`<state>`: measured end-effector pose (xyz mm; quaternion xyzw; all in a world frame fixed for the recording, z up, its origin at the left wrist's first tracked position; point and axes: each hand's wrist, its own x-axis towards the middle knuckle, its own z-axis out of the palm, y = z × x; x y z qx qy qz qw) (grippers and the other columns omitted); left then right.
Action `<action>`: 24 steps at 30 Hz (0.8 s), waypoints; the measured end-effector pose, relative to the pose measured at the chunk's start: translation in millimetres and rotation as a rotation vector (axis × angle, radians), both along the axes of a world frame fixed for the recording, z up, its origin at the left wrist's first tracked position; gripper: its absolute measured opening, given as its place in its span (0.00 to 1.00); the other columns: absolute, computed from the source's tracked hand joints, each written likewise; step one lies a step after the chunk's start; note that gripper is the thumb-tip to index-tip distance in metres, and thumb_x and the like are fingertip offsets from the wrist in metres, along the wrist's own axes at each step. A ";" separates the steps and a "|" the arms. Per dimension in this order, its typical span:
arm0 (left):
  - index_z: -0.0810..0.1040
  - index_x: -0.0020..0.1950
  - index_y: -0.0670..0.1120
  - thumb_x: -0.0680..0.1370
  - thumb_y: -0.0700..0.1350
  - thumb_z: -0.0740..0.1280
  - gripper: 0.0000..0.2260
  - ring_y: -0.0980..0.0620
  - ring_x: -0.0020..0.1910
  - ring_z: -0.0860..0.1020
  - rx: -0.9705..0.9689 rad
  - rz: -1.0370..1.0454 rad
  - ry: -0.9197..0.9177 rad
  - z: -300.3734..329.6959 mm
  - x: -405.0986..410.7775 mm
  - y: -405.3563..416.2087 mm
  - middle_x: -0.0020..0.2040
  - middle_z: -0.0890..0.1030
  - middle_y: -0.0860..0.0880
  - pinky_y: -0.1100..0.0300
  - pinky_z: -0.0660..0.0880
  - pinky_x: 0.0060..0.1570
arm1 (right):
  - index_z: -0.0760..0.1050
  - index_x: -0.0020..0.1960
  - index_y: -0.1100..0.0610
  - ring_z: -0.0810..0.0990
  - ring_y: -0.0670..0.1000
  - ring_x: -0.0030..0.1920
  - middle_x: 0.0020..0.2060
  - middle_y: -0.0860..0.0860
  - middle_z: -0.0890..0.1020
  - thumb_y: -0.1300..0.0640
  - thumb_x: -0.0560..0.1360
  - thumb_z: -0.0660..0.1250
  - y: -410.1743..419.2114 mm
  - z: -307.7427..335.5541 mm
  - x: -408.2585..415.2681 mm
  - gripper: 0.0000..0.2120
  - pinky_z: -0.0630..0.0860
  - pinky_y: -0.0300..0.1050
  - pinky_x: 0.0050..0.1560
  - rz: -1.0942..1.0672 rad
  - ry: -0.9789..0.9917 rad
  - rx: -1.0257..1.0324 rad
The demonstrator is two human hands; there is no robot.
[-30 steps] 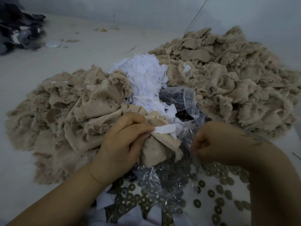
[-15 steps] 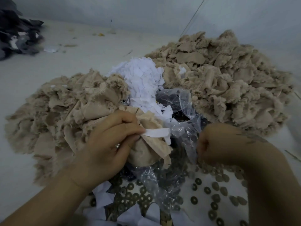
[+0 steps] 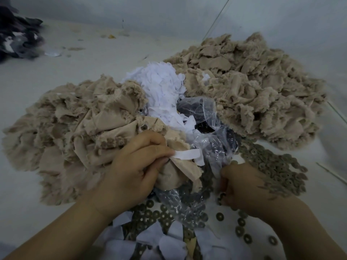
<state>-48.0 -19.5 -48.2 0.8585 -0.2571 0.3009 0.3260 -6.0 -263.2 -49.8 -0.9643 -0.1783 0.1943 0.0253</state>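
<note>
From the head camera, the person's left hand [image 3: 131,171] is bunched around a frayed beige fabric piece [image 3: 180,173]. Its thumb and forefinger pinch a narrow white fabric strip [image 3: 185,153] flat against the top of that piece. Both sit at the near edge of the big left heap of beige frayed scraps [image 3: 71,128], just beside a crumpled clear plastic bag [image 3: 212,145].

The right hand [image 3: 242,186] is low on the other side of the bag. Its fingers are curled tight inward among the dull metal rings [image 3: 272,164] spread over the white table [image 3: 28,87]. I cannot tell whether they grip a ring or the bag's edge.

Behind the bag there is a mound of white cloth scraps [image 3: 161,87], and to its right a second beige heap [image 3: 253,87]. A dark fabric pile [image 3: 16,34] lies far off at the back left corner.
</note>
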 end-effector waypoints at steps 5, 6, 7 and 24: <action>0.83 0.51 0.34 0.77 0.36 0.65 0.09 0.51 0.47 0.77 0.013 -0.013 -0.019 -1.1 0.1 -2.6 0.47 0.79 0.40 0.66 0.73 0.51 | 0.76 0.44 0.46 0.77 0.45 0.44 0.34 0.41 0.74 0.53 0.72 0.73 -2.6 0.4 -5.2 0.06 0.74 0.35 0.46 -0.005 0.007 0.069; 0.83 0.51 0.34 0.77 0.36 0.65 0.09 0.51 0.47 0.77 0.014 -0.021 -0.016 -1.9 0.4 -3.5 0.47 0.80 0.40 0.65 0.74 0.50 | 0.77 0.45 0.47 0.78 0.45 0.44 0.36 0.42 0.75 0.53 0.72 0.73 -3.7 0.0 -5.8 0.05 0.74 0.35 0.47 -0.011 0.008 0.076; 0.83 0.51 0.34 0.78 0.36 0.65 0.09 0.51 0.47 0.77 0.014 -0.030 -0.013 -2.7 0.3 -4.2 0.47 0.79 0.41 0.64 0.75 0.49 | 0.79 0.47 0.48 0.78 0.45 0.46 0.39 0.42 0.76 0.53 0.73 0.73 -3.9 -0.5 -5.8 0.05 0.75 0.36 0.48 -0.013 0.004 0.077; 0.83 0.52 0.35 0.78 0.36 0.65 0.08 0.52 0.49 0.77 0.014 -0.059 -0.017 -8.8 2.9 -3.5 0.48 0.79 0.42 0.63 0.75 0.50 | 0.68 0.35 0.48 0.74 0.44 0.40 0.33 0.42 0.72 0.50 0.72 0.70 8.5 -9.6 -14.6 0.12 0.69 0.36 0.40 -0.032 -0.128 0.107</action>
